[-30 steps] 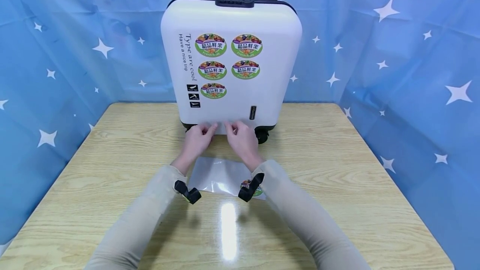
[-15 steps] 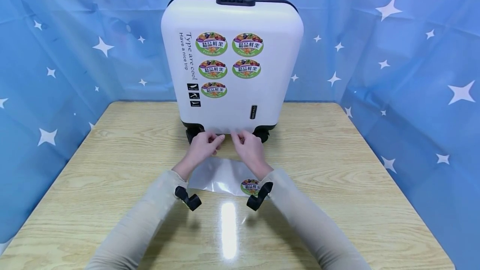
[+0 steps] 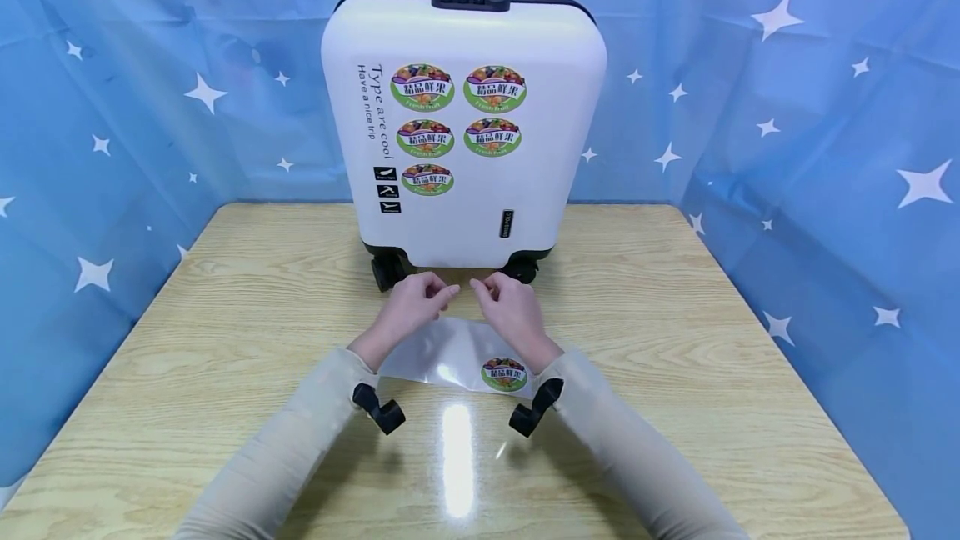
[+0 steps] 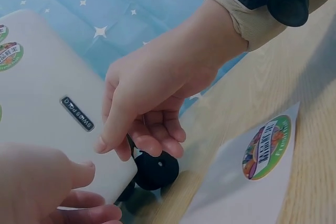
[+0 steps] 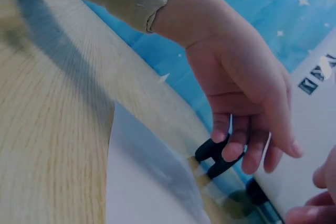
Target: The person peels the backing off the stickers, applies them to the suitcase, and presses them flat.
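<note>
Just below the base of a white suitcase (image 3: 540, 140), my left hand (image 3: 411, 304) and right hand (image 3: 516, 312) hover close together, thumbs toward each other. Both have loosely bent fingers, and nothing shows between them in either wrist view. Several oval fruit stickers (image 3: 425, 138) are on the suitcase front, in two columns, the left column longer. Under the hands a shiny backing sheet (image 3: 442, 352) lies on the table, partly covered by my forearms in the head view. One fruit sticker (image 3: 504, 374) remains on its right end, seen also in the left wrist view.
The suitcase stands upright on black wheels (image 3: 387, 270) at the back of the wooden table (image 3: 187, 340). A blue curtain (image 3: 112, 132) with white stars hangs behind and at both sides. A small dark brand plate (image 3: 507, 223) sits low on the suitcase.
Both hands have drawn back from the suitcase's lower edge toward the sheet, the right one also shifting rightward. The sheet's sticker, partly covered before, is now in full view.
</note>
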Demonstrator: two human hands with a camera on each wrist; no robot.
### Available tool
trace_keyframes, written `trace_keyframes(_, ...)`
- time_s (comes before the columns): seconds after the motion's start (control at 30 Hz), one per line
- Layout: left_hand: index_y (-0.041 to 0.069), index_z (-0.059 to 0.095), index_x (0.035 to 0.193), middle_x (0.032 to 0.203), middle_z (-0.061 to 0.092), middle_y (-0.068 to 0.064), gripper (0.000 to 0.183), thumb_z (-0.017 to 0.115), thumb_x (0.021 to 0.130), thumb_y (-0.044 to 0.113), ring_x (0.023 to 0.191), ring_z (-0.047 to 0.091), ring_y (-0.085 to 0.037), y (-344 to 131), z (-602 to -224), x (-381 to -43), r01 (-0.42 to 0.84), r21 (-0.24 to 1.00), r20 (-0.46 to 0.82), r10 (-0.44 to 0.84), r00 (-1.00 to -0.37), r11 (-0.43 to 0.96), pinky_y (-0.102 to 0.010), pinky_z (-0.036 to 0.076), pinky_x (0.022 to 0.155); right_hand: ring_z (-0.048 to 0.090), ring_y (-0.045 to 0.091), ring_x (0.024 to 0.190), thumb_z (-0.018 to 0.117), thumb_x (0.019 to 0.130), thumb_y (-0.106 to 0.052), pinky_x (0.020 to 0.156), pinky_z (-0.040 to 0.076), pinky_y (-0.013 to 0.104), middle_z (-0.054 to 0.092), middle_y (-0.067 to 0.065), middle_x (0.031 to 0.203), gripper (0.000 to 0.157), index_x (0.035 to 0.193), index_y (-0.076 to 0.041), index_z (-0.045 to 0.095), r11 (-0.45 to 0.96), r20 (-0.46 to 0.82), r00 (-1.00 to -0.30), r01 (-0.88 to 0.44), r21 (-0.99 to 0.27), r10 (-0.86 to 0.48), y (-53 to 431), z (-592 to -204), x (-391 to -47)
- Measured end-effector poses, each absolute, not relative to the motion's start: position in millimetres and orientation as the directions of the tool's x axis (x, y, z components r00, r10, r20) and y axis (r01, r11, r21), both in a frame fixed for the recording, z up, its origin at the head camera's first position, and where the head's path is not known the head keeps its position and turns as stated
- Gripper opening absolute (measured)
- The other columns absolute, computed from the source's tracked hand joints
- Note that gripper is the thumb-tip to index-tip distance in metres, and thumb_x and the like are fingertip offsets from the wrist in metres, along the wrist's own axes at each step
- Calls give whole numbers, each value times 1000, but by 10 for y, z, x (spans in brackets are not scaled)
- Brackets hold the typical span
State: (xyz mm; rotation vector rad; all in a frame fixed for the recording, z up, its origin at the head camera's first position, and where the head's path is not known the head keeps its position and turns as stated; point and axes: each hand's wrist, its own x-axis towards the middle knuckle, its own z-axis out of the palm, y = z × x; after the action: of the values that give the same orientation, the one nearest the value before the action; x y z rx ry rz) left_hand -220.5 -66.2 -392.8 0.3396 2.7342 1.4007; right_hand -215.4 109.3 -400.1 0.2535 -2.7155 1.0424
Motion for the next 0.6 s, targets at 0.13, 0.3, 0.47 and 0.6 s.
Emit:
trace_keyframes(0.13,7,64,87,73,61,-5,28,59,92,34,61,56,-15,-628,-3937,-2168,175,790,46,229,-972,587,-28,44,55,48,11,52,54,93,-36,48,39,27,55,-5,60,28,86,-11,67,744,264,-960,-244,-622,-95,1129,-4014,-2109)
trace_keyframes(0.3,7,64,89,74,60,-1,25,62,90,32,62,54,-14,-590,-3955,-2126,179,749,33,234,-972,638,-28,44,56,49,12,54,56,92,-36,49,38,27,57,-4,65,27,89,-11,68,774,211,-973,-208,-597,-99,1175,-4033,-2065)
trace_keyframes(0.47,8,67,89,77,62,1,22,66,86,30,66,56,-12,-542,-3983,-2071,221,699,36,276,-961,680,-27,45,61,51,13,60,58,91,-35,52,40,27,62,-2,74,26,90,-11,69,803,149,-986,-152,-577,-79,1239,-4054,-2021)
trace_keyframes(0.6,9,68,87,75,62,2,21,67,86,29,66,54,-12,-501,-4013,-2001,266,652,29,327,-945,710,-27,44,60,50,13,59,60,90,-34,51,40,26,61,-2,72,24,88,-12,70,824,113,-990,-131,-551,-82,1306,-4085,-1972)
